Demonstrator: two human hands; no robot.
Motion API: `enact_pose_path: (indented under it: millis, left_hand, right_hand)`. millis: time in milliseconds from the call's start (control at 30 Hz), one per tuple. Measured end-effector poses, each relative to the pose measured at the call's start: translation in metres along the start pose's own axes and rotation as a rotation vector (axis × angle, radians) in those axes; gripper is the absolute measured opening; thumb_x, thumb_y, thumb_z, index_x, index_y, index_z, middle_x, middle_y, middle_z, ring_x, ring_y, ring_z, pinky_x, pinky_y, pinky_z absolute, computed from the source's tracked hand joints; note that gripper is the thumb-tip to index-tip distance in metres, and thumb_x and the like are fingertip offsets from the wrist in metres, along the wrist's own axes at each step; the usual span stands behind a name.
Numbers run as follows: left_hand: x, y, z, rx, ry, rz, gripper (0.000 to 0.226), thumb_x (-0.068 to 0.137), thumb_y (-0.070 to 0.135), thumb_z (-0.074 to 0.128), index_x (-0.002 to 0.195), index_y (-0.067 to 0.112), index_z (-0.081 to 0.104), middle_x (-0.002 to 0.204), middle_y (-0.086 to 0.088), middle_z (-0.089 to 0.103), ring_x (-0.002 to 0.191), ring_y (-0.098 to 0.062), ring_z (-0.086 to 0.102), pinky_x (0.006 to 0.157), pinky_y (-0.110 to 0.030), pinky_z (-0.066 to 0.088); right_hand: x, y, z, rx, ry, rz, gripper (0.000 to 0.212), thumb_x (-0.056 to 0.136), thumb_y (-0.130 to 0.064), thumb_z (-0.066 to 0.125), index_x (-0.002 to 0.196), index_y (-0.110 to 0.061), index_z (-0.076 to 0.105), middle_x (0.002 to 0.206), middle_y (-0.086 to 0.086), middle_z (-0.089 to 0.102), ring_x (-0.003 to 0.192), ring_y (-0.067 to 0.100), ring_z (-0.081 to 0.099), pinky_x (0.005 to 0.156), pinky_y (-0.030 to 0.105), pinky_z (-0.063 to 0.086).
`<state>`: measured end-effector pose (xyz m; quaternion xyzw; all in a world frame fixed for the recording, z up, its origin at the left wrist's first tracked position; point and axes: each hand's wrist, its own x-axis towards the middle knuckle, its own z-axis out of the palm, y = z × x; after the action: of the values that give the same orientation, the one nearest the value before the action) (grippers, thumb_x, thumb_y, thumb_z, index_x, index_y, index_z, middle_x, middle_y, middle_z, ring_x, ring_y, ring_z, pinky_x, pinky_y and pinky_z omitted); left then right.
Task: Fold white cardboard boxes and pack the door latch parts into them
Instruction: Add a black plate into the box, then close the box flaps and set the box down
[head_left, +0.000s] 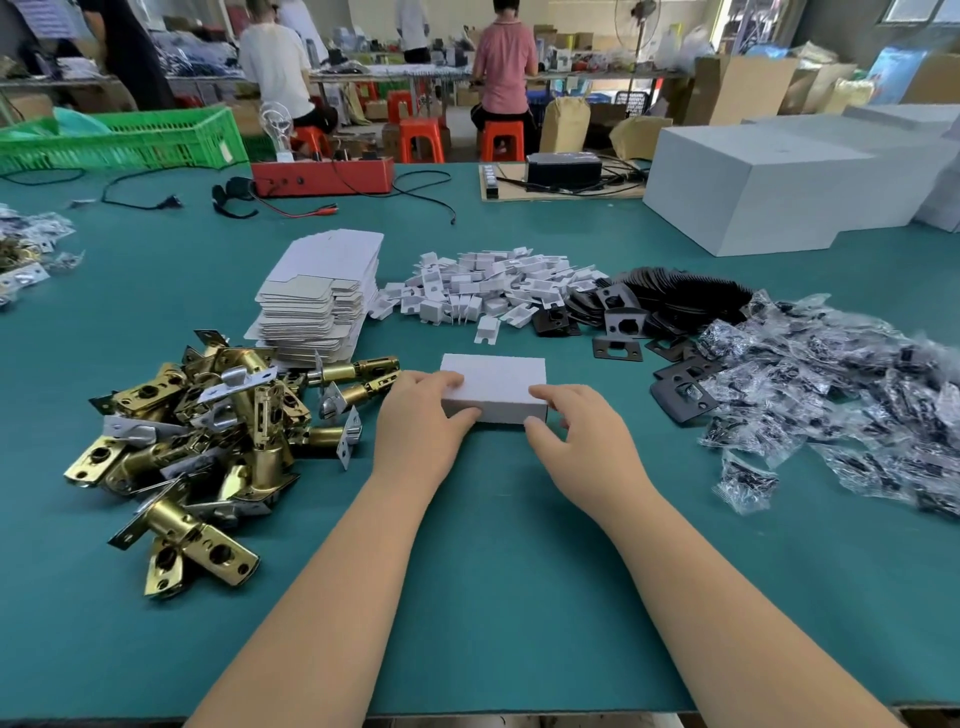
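Note:
A small closed white cardboard box (496, 382) lies on the green table (493, 597) in front of me. My left hand (418, 423) grips its left end, thumb on the front face and fingers on top. My right hand (576, 434) holds its right end the same way. A pile of brass door latches (208, 436) lies to the left. Behind it stands a stack of flat white box blanks (317, 296). Small white folded inserts (483, 288) are heaped at centre back, with black strike plates (654, 312) and bagged screws (831, 389) to the right.
Large white cartons (779, 182) stand at the back right. A red tester box (322, 176) with cables and a green crate (130, 137) sit at the far edge. People sit on red stools at benches beyond the table.

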<state>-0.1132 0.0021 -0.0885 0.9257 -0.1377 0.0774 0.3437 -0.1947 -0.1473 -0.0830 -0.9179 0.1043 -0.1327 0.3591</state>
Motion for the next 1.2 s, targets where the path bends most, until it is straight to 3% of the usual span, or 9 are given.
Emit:
enact_pose_path:
  millis: [100, 167, 333, 400, 533, 833, 1000, 1100, 1200]
  left_hand:
    - [0.002, 0.005, 0.005, 0.076, 0.016, 0.016, 0.042, 0.09, 0.03, 0.066, 0.13, 0.017, 0.06, 0.126, -0.007, 0.053, 0.117, -0.024, 0.048, 0.091, -0.026, 0.034]
    - [0.004, 0.009, 0.007, 0.178, 0.001, 0.051, 0.035, 0.095, 0.026, 0.057, 0.128, 0.014, 0.06, 0.127, -0.01, 0.052, 0.117, -0.026, 0.048, 0.089, -0.031, 0.039]
    - [0.015, 0.017, 0.007, 0.47, -0.055, 0.125, 0.021, 0.1, 0.019, 0.046, 0.115, 0.009, 0.057, 0.115, -0.013, 0.05, 0.103, -0.03, 0.053, 0.07, -0.031, 0.035]
    - [0.022, 0.019, 0.007, 0.524, -0.065, 0.131, 0.021, 0.1, 0.017, 0.045, 0.117, 0.009, 0.056, 0.115, -0.014, 0.05, 0.103, -0.03, 0.054, 0.069, -0.031, 0.034]
    - [0.034, 0.023, 0.009, 0.588, -0.097, 0.132, 0.023, 0.1, 0.015, 0.045, 0.119, 0.009, 0.057, 0.114, -0.014, 0.05, 0.102, -0.03, 0.055, 0.069, -0.031, 0.036]
    - [0.059, 0.025, -0.013, 0.762, -0.161, 0.243, 0.029, 0.095, 0.018, 0.039, 0.118, 0.015, 0.057, 0.117, -0.011, 0.057, 0.109, -0.029, 0.048, 0.077, -0.038, 0.035]
    - [0.1, 0.006, -0.052, 0.786, -0.073, 0.002, 0.053, 0.09, 0.014, 0.049, 0.14, 0.006, 0.033, 0.139, -0.019, 0.042, 0.127, -0.034, 0.042, 0.096, -0.045, 0.041]
    - [0.125, -0.017, -0.075, 0.821, -0.076, -0.288, 0.074, 0.093, 0.022, 0.048, 0.153, 0.005, 0.007, 0.157, -0.025, 0.011, 0.144, -0.04, 0.016, 0.114, -0.05, 0.022]
    - [0.133, -0.032, -0.083, 0.787, -0.132, -0.441, 0.069, 0.09, 0.016, 0.049, 0.151, 0.003, 0.019, 0.153, -0.024, 0.027, 0.14, -0.039, 0.027, 0.116, -0.05, 0.023]
  right_hand:
    - [0.0, 0.0, -0.001, -0.035, -0.036, -0.02, 0.043, 0.094, -0.028, 0.052, 0.137, -0.022, 0.05, 0.146, -0.007, 0.04, 0.132, 0.007, 0.035, 0.098, 0.014, 0.024]
    - [-0.001, 0.001, -0.002, -0.049, -0.071, -0.02, 0.045, 0.094, -0.029, 0.053, 0.138, -0.024, 0.049, 0.153, -0.007, 0.032, 0.139, 0.007, 0.027, 0.1, 0.015, 0.02]
    - [0.003, 0.004, -0.001, -0.098, -0.166, 0.002, 0.052, 0.093, -0.037, 0.052, 0.143, -0.026, 0.042, 0.159, -0.014, 0.011, 0.139, 0.008, 0.028, 0.093, 0.02, 0.027]
    - [0.006, 0.003, 0.001, -0.115, -0.207, 0.009, 0.058, 0.092, -0.04, 0.052, 0.146, -0.025, 0.036, 0.16, -0.016, 0.002, 0.137, 0.01, 0.031, 0.092, 0.022, 0.03]
    - [0.014, 0.003, 0.005, -0.182, -0.256, 0.006, 0.069, 0.091, -0.048, 0.052, 0.15, -0.019, 0.029, 0.159, -0.014, -0.012, 0.141, 0.017, 0.026, 0.105, 0.03, 0.03]
    - [0.015, 0.007, 0.01, -0.2, -0.211, -0.008, 0.068, 0.095, -0.043, 0.048, 0.152, -0.024, 0.018, 0.159, -0.011, -0.012, 0.147, 0.007, 0.002, 0.114, 0.03, 0.019]
    - [0.014, 0.005, 0.006, -0.117, -0.174, 0.062, 0.062, 0.097, -0.038, 0.047, 0.151, -0.026, 0.021, 0.16, -0.012, -0.004, 0.142, 0.014, 0.024, 0.112, 0.033, 0.028]
    - [0.014, 0.006, 0.006, -0.103, -0.165, 0.057, 0.061, 0.097, -0.035, 0.047, 0.151, -0.026, 0.022, 0.16, -0.01, 0.002, 0.146, 0.008, 0.008, 0.114, 0.029, 0.017]
    - [0.015, 0.007, 0.007, -0.106, -0.161, 0.056, 0.06, 0.097, -0.033, 0.047, 0.151, -0.025, 0.022, 0.16, -0.009, 0.005, 0.146, 0.007, 0.005, 0.114, 0.026, 0.012]
